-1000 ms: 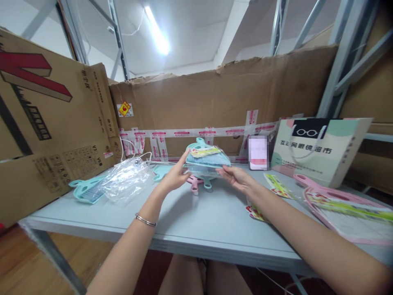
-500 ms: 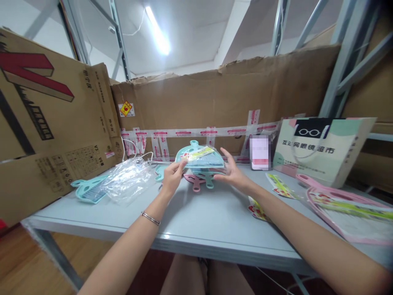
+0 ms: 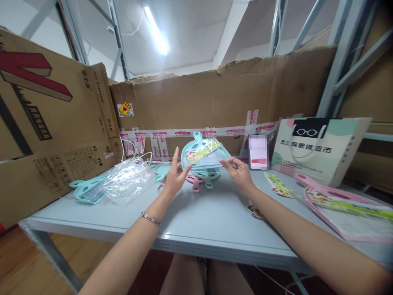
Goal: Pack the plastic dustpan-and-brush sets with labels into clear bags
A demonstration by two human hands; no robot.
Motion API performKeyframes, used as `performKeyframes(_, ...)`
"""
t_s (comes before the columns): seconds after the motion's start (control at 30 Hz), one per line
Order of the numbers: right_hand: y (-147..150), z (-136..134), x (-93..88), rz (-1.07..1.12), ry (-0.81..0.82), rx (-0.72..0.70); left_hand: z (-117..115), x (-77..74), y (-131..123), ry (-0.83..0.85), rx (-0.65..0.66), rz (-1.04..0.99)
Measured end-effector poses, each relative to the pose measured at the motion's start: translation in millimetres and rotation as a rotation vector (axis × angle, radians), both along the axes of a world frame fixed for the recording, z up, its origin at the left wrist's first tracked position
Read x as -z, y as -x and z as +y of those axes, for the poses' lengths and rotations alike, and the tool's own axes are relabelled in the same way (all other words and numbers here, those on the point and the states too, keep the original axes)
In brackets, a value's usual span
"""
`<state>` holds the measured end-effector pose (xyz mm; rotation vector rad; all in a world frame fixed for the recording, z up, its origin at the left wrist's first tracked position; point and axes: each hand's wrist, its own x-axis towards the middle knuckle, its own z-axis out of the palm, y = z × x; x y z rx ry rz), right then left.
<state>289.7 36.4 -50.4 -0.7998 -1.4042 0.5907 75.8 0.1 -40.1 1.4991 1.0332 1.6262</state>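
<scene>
A mint-green dustpan set, with a yellow-green printed card under clear plastic, is held up above the middle of the table, handle pointing away from me. My right hand pinches its right corner between thumb and fingers. Beside the left corner, my left hand has its fingers spread; the thumb is close to the edge, and whether it touches I cannot tell. Below and behind the set, a pink dustpan and a mint-green one lie on the table, partly covered.
At left, a crumpled clear plastic bag overlaps a mint-green brush. To the right are a printed card, a wrapped pink dustpan set, a phone and a paper bag. Cardboard walls the back of the table.
The dustpan set has tipped up, its face turning more toward me. My right hand has closed on its right corner, while my left hand has let go and spread its fingers.
</scene>
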Motion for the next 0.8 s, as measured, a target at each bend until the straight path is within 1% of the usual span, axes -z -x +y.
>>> performKeyframes(0.1, 1.8, -1.3, 0.4, 0.029, 0.013, -0.002, 2.4, 0.5, -0.7, -0.141, -0.087, 0.118)
performKeyframes(0.17, 3.7, -0.3, 1.2, 0.093, 0.048, -0.052, 4.6, 1.4, -1.4, -0.179, -0.137, 0.128)
performKeyframes(0.23, 5.3, 1.3, 1.5, 0.186, 0.099, -0.150, 6.7, 1.9, -1.8, -0.191, -0.178, 0.107)
performKeyframes(0.3, 6.0, 2.5, 1.1, 0.255, 0.164, -0.293, 8.3, 2.0, -1.7, -0.183, -0.207, 0.076)
performKeyframes(0.37, 5.6, 3.6, 0.4, 0.289, 0.239, -0.410, 9.8, 1.9, -0.9, -0.162, -0.186, 0.029)
performKeyframes(0.4, 5.2, 4.4, 0.2, 0.298, 0.284, -0.437, 10.6, 2.1, -0.3, -0.147, -0.153, -0.002)
performKeyframes(0.43, 4.7, 5.5, 0.4, 0.303, 0.334, -0.441, 11.7, 2.5, 0.4, -0.124, -0.108, -0.036)
performKeyframes(0.5, 3.6, 8.3, 1.7, 0.300, 0.430, -0.400, 14.6, 4.3, 2.0, -0.068, -0.021, -0.085)
performKeyframes(0.57, 2.5, 11.3, 4.2, 0.277, 0.497, -0.356, 17.9, 7.0, 3.4, -0.001, 0.036, -0.062)
performKeyframes(0.7, 0.9, 15.0, 9.5, 0.241, 0.539, -0.298, 21.6, 11.5, 4.6, 0.137, 0.112, 0.073)
performKeyframes(0.8, 0.1, 15.7, 11.1, 0.216, 0.558, -0.252, 19.5, 11.5, 3.8, 0.179, 0.136, 0.098)
